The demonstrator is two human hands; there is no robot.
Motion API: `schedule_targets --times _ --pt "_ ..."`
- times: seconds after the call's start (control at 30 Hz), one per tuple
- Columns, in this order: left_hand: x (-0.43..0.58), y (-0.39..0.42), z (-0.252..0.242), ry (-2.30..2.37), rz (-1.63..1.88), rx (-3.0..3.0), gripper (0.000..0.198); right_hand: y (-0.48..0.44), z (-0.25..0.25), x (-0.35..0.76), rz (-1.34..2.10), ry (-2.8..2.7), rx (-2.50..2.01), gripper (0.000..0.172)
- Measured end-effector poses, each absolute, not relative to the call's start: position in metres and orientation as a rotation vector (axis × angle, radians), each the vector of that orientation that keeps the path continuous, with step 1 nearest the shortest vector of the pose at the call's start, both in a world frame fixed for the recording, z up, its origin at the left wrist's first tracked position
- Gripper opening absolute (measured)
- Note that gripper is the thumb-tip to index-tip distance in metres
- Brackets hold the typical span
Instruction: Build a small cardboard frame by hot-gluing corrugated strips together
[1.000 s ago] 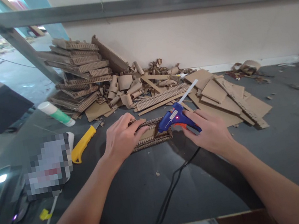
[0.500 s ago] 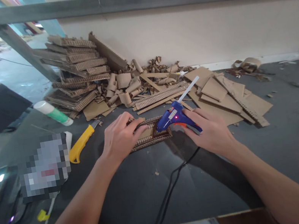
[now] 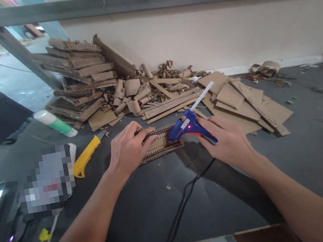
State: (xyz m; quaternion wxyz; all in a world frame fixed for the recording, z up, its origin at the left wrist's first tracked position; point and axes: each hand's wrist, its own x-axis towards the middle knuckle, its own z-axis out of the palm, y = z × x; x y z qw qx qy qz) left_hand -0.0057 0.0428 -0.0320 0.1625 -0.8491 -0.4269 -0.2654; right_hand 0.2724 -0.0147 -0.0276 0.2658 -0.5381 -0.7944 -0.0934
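Observation:
My right hand [image 3: 225, 139] is closed around the handle of a blue glue gun [image 3: 186, 127] with a lit red lamp. A white glue stick [image 3: 203, 95] sticks out of its back end. The gun's nozzle dips into the right end of a small corrugated cardboard frame [image 3: 162, 153] on the table, and the frame hides the tip. At the frame's left end, my left hand [image 3: 128, 145] grips it between thumb and fingers, covering that part. A black cord trails from the gun toward the table's front edge.
A yellow utility knife [image 3: 88, 155], a green and white glue tube [image 3: 55, 123] and a blurred-out object [image 3: 47, 181] lie left. Cardboard frames [image 3: 83, 68] are stacked at the back left, beside curled scraps [image 3: 134, 92]. Flat cardboard pieces [image 3: 239, 103] lie to the right.
The nozzle has tipped slightly lower into the frame's right end. Both hands keep their grips; the whole view has shifted a little.

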Motion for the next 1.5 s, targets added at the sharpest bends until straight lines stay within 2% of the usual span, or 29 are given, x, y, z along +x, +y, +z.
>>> schedule_targets --times 1.5 --pt "-0.004 0.041 -0.031 -1.25 -0.743 -2.403 0.033 -0.026 -0.005 0.278 -0.816 -2.193 -1.337 0.033"
